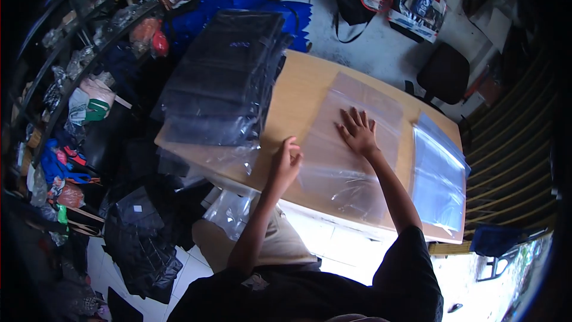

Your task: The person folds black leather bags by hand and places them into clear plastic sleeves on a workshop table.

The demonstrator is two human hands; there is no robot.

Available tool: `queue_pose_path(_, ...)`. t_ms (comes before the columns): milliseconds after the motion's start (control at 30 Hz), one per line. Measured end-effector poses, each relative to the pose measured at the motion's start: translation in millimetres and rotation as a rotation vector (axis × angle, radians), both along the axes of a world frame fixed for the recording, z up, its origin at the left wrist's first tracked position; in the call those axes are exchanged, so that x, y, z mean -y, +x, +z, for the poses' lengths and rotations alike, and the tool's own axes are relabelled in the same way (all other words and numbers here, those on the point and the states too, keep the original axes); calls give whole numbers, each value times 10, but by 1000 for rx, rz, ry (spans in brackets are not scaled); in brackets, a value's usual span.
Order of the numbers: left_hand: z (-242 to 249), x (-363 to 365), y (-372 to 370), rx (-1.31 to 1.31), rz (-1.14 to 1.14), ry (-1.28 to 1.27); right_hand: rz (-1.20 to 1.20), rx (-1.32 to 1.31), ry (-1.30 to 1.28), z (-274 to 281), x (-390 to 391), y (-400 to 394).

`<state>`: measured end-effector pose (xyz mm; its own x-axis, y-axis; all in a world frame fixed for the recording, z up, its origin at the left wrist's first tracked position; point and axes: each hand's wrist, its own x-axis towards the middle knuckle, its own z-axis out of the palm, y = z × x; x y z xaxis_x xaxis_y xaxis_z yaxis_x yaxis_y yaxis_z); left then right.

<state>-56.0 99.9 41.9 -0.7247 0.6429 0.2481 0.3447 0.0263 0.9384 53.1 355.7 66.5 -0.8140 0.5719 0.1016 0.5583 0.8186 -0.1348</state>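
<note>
A clear plastic sheet or bag (339, 173) lies flat on the wooden table (293, 92). My right hand (359, 134) rests on its upper part with the fingers spread. Near the sheet's left edge is my left hand (286, 166), its fingers apart and slightly curled, holding nothing. To the left lies a stack of dark items in clear plastic (217, 77), partly over the table's edge. On the right end of the table is a pile of bluish clear plastic bags (438, 179).
Shelves with bagged goods (89, 98) line the left side. A black plastic bag (140, 238) lies on the floor at lower left. Beyond the table stand a dark chair (444, 73) and a box (417, 9). Blue plastic (238, 1) lies behind the dark stack.
</note>
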Motion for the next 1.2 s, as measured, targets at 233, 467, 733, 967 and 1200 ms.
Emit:
queue_pose_path(233, 12, -9, 51, -367, -37, -161, 22, 4, 37, -72, -390, -394)
queue_pose_path(467, -27, 36, 46, -92, -44, -144, 82, -7, 131, -192, -295, -261)
queue_pose_path(733, 47, 102, 96, -72, -82, -170, 159, -86, 64, -63, 1, 247)
queue_pose_path(967, 172, 497, 223, 41, -83, -101, -503, -317, 135, 162, -620, 741)
queue_pose_path(1200, 110, 727, 398, 54, -161, -54, -595, -221, 41, 24, -993, 1069)
